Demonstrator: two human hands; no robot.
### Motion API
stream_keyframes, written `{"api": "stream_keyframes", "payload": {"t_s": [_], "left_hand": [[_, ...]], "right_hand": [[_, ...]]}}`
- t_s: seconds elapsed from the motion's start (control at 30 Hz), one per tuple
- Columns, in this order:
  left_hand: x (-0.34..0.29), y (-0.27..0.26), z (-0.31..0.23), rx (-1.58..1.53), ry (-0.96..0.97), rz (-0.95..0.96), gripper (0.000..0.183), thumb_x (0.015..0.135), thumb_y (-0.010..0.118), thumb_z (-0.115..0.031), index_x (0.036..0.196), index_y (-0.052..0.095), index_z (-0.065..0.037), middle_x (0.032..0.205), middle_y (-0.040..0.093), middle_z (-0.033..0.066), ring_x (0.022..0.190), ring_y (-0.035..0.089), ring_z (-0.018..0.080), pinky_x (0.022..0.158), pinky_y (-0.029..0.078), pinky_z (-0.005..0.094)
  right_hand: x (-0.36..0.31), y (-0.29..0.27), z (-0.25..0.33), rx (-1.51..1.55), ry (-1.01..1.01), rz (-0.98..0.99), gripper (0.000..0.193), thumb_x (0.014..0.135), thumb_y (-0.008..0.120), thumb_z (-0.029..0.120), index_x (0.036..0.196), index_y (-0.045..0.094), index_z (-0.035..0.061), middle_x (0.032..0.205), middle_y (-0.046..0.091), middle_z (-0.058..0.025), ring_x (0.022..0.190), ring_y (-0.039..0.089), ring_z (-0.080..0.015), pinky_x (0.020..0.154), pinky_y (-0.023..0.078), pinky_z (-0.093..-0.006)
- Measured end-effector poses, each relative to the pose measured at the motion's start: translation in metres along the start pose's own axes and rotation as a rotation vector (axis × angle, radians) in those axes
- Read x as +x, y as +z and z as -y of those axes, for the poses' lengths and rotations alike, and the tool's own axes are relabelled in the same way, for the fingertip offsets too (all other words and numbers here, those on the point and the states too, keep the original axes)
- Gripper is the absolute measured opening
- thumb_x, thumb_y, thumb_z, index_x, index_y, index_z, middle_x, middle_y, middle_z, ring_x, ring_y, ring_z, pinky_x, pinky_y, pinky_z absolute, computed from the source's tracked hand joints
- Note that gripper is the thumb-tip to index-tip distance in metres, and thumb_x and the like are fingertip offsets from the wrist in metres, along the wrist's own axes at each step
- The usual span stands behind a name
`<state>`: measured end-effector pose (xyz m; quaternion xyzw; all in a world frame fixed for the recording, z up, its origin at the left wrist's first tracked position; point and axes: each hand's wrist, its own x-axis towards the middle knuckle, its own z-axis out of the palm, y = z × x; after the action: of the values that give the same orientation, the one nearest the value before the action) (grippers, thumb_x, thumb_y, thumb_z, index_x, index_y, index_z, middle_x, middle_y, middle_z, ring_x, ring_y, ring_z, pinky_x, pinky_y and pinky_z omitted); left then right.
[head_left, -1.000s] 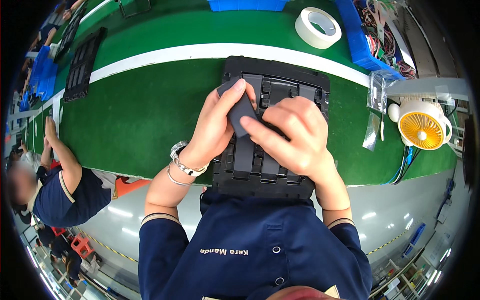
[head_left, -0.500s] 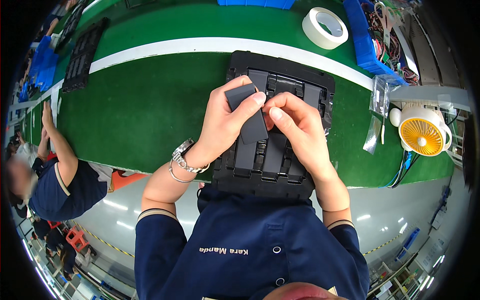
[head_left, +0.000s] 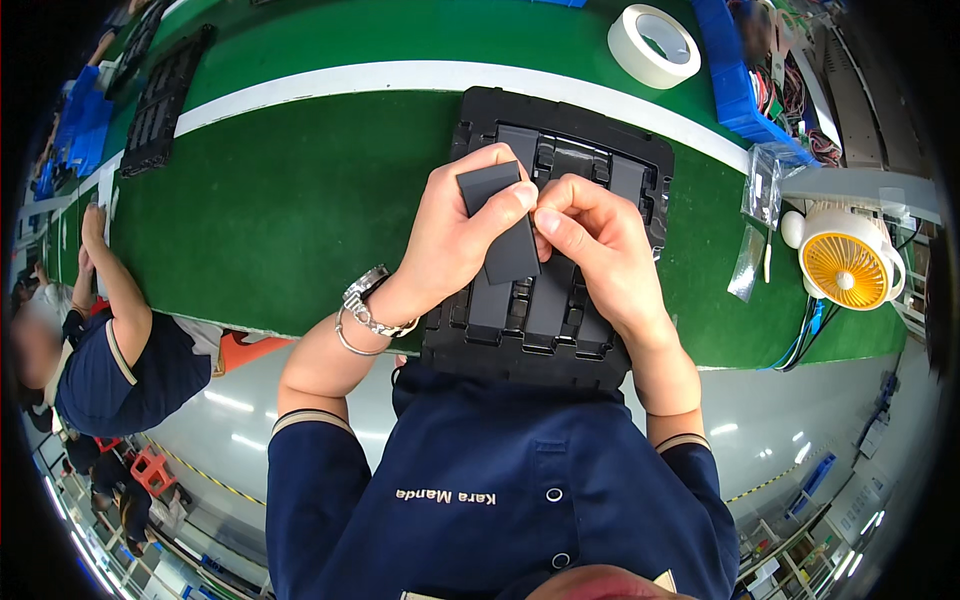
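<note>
My left hand (head_left: 467, 222) is wrapped round a flat, dark grey rectangular block (head_left: 512, 252), its thumb lying across the block's face. The block is tilted, its upper end leaning left. Beside its right edge, my right hand (head_left: 592, 232) is closed, thumb and index fingertip pressed together close to the left fingertips. Whatever the pinch holds is too small or hidden. Below both hands lies a black plastic tray (head_left: 625, 133) with moulded slots. Similar dark blocks (head_left: 627, 178) sit in several of them. My hands cover the tray's middle.
The green table has a white stripe (head_left: 330, 80). A tape roll (head_left: 637, 62) lies at the far right, near a blue bin (head_left: 728, 85) of wires. Clear plastic bags (head_left: 746, 262) and a white-and-yellow fan (head_left: 845, 272) are on the right. Another black tray (head_left: 165, 105) and a co-worker (head_left: 120, 365) are at left.
My right thumb and index finger have come together into a tighter pinch beside the block. The left hand keeps its hold; the whole view has shifted slightly.
</note>
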<state>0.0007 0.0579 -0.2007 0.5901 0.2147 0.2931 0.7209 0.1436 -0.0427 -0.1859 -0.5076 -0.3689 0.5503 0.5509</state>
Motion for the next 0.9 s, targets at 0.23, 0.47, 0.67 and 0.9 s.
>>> {"api": "stream_keyframes", "payload": {"t_s": [0.23, 0.47, 0.67, 0.9], "left_hand": [[0.001, 0.005, -0.005, -0.111, -0.076, 0.049, 0.024, 0.095, 0.056, -0.027, 0.086, 0.054, -0.004, 0.076, 0.052, -0.0016, 0.071, 0.046, 0.0056, 0.066, 0.038, 0.0215], [0.000, 0.003, 0.007, 0.147, 0.028, 0.073, 0.021, 0.103, 0.048, -0.026, 0.098, 0.048, -0.005, 0.078, 0.062, 0.0045, 0.070, 0.061, 0.0125, 0.066, 0.048, 0.0249], [-0.001, -0.001, -0.001, 0.401, 0.006, 0.066, 0.025, 0.103, 0.044, -0.027, 0.106, 0.048, -0.003, 0.088, 0.061, 0.0068, 0.080, 0.060, 0.0158, 0.071, 0.047, 0.0289], [0.011, -0.009, 0.009, 0.412, 0.263, -0.128, 0.033, 0.103, 0.041, -0.027, 0.124, 0.048, -0.003, 0.104, 0.061, 0.0077, 0.096, 0.057, 0.0150, 0.076, 0.046, 0.0282]], "right_hand": [[0.003, -0.005, 0.003, 0.028, 0.014, 0.009, 0.017, 0.098, 0.058, 0.017, 0.091, 0.059, 0.0009, 0.078, 0.059, 0.0000, 0.073, 0.054, -0.0074, 0.070, 0.046, -0.0236], [0.001, 0.000, 0.005, -0.063, -0.103, -0.097, 0.015, 0.093, 0.063, 0.012, 0.103, 0.061, 0.0011, 0.079, 0.057, 0.0008, 0.073, 0.052, -0.0067, 0.070, 0.045, -0.0230], [0.005, -0.014, 0.009, -0.511, -0.291, -0.174, 0.032, 0.084, 0.065, 0.003, 0.116, 0.065, 0.0052, 0.078, 0.053, 0.0018, 0.074, 0.051, -0.0076, 0.071, 0.045, -0.0226], [0.028, -0.052, 0.003, -0.662, -0.237, -0.358, 0.022, 0.086, 0.064, 0.002, 0.107, 0.068, 0.0030, 0.070, 0.050, 0.0021, 0.065, 0.044, -0.0074, 0.062, 0.041, -0.0233]]}}
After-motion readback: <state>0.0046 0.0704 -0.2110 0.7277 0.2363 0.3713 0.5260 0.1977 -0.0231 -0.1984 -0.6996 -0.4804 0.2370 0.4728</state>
